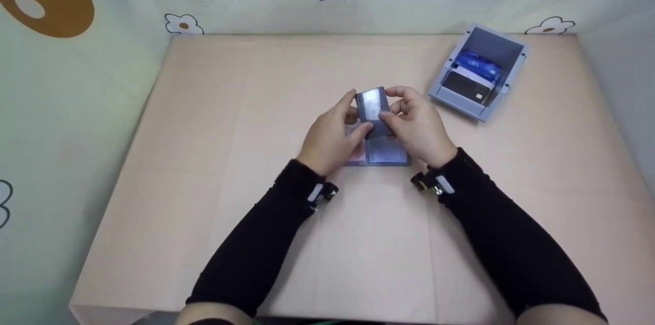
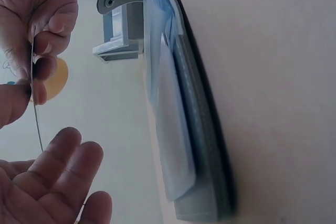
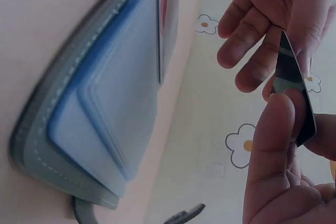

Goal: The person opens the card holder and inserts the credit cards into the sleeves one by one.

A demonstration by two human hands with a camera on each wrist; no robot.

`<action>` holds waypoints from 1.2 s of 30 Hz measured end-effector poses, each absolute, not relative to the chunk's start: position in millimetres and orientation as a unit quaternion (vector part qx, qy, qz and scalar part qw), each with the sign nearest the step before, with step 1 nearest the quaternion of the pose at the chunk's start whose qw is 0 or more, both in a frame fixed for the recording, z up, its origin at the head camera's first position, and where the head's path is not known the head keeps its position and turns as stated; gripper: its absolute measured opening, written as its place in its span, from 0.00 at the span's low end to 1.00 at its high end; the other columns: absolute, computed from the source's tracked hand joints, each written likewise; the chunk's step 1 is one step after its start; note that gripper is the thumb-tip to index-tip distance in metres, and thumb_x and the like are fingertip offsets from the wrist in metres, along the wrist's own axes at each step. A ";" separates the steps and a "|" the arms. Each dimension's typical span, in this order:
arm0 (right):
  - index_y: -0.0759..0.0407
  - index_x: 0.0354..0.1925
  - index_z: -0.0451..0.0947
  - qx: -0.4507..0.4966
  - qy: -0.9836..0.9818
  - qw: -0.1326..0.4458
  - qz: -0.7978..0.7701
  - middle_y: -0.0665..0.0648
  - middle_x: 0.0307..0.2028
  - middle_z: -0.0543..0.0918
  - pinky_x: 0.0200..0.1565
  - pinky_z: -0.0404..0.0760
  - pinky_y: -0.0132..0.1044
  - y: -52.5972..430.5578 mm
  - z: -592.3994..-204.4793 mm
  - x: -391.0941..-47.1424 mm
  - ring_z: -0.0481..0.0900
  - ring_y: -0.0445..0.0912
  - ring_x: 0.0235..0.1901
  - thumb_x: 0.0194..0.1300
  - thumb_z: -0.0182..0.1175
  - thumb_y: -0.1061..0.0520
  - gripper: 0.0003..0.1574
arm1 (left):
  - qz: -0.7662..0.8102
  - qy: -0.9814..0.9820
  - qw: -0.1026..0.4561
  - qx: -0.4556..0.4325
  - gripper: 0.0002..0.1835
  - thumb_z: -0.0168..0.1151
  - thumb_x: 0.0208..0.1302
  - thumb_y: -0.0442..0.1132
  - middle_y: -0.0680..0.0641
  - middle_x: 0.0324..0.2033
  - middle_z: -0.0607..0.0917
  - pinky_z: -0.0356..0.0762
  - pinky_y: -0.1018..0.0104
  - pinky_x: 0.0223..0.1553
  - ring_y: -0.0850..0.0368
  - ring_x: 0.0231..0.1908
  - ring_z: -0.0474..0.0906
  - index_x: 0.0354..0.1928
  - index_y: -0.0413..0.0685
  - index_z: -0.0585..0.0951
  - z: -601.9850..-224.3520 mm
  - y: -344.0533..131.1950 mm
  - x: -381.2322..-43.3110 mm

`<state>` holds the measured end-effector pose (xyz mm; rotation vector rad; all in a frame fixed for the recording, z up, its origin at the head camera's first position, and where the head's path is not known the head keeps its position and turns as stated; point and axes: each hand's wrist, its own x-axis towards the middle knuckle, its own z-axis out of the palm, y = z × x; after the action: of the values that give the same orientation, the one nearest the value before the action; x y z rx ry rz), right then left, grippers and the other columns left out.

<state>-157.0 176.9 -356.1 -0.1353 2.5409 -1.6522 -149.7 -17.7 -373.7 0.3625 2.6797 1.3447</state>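
Observation:
Both hands hold a dark card (image 1: 378,129) with a bright glare across it, raised over an open card holder. My left hand (image 1: 330,135) pinches its left side, thumb on the face. From the other side my right hand (image 1: 417,130) grips it between thumb and fingers. Seen edge-on, the card (image 2: 37,116) is a thin line in the left wrist view; the right wrist view shows the card (image 3: 290,69) tilted. Below lies the grey stitched card holder (image 1: 389,153) with clear sleeves; its left sleeve, partly hidden by my left hand, shows something pinkish.
A grey open box (image 1: 506,92) stands at the back right, tilted on the cloth. In it are a blue card (image 1: 478,65), a pale one and a black card (image 1: 465,86). Walls with printed flowers border the cloth-covered table (image 1: 245,125) at the back and sides.

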 end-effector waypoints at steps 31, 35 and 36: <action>0.64 0.76 0.67 -0.179 0.953 0.177 -0.168 0.66 0.78 0.65 0.81 0.53 0.59 210.1 -352.8 -155.6 0.60 0.64 0.79 0.61 0.76 0.49 0.52 | 0.426 0.897 0.107 0.047 0.35 0.65 0.75 0.41 0.53 0.40 0.89 0.78 0.59 0.62 0.57 0.41 0.83 0.80 0.46 0.66 -375.3 -26.1 -156.2; 0.65 0.76 0.67 -0.181 0.955 0.176 -0.157 0.68 0.78 0.66 0.81 0.53 0.59 210.0 -355.2 -155.9 0.60 0.64 0.79 0.59 0.77 0.48 0.53 | 0.412 0.903 0.114 0.045 0.34 0.65 0.75 0.41 0.51 0.44 0.91 0.77 0.58 0.66 0.57 0.46 0.86 0.79 0.46 0.67 -375.1 -25.1 -156.9; 0.66 0.76 0.68 -0.183 0.955 0.175 -0.154 0.68 0.77 0.67 0.80 0.54 0.59 210.1 -355.8 -155.9 0.61 0.64 0.78 0.59 0.77 0.48 0.54 | 0.409 0.904 0.117 0.044 0.34 0.64 0.75 0.41 0.49 0.46 0.91 0.76 0.57 0.67 0.56 0.47 0.86 0.79 0.46 0.67 -375.2 -24.9 -157.1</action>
<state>-155.9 210.1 -355.8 -0.5186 2.7054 -0.4368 -157.1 -24.9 -375.2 0.1280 2.6458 1.1967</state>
